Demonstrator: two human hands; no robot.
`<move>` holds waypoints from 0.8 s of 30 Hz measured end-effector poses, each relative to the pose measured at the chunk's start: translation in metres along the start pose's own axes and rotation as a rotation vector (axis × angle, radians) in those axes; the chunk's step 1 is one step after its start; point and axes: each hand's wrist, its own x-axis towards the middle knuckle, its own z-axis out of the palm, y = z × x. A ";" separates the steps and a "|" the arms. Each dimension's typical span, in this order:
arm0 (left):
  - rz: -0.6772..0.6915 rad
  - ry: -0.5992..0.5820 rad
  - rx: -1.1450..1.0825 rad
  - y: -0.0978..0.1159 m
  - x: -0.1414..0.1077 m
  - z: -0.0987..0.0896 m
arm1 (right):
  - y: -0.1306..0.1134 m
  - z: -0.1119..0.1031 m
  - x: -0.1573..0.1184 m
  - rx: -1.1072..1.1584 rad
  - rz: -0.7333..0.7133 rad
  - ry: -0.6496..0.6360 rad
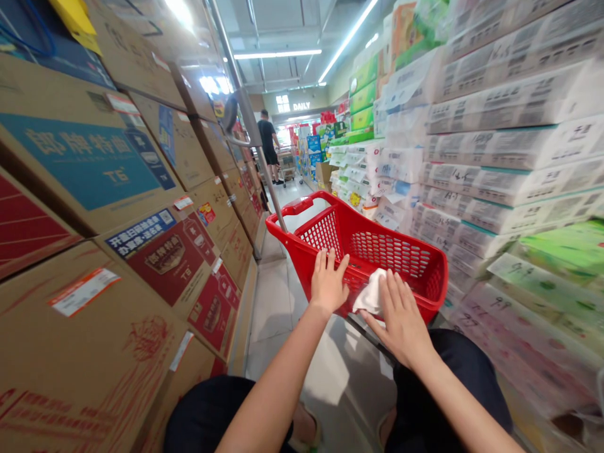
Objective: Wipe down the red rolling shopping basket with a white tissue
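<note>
In front of me stands a red plastic shopping cart basket (pixel 391 248) with perforated walls, its inside visible from above. My left hand (pixel 330 283) rests on its near side, fingers stretched out and spread, with nothing in it. Against the same near side, my right hand (pixel 401 318) lies flat with straight fingers over the edge of a white cloth (pixel 370 294). Part of the cloth is hidden under those fingers. The thumb points left, below the cloth.
Stacked cardboard boxes (pixel 94 277) line my left. Wrapped tissue packs (pixel 495 145) are piled high on the right. A metal pole (pixel 267 163) rises beside the basket's left end. Farther down the aisle, a person in dark clothes (pixel 268 138) stands near another cart (pixel 289 168).
</note>
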 end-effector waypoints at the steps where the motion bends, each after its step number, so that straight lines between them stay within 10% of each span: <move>1: -0.003 0.001 0.005 0.001 0.000 -0.001 | -0.006 0.005 0.006 0.009 -0.016 -0.001; 13: 0.051 0.023 0.127 -0.015 -0.004 0.002 | -0.029 0.037 0.060 0.032 -0.150 -0.023; 24: 0.036 0.028 0.047 -0.011 -0.020 0.007 | 0.044 -0.029 -0.030 -0.047 -0.149 -0.047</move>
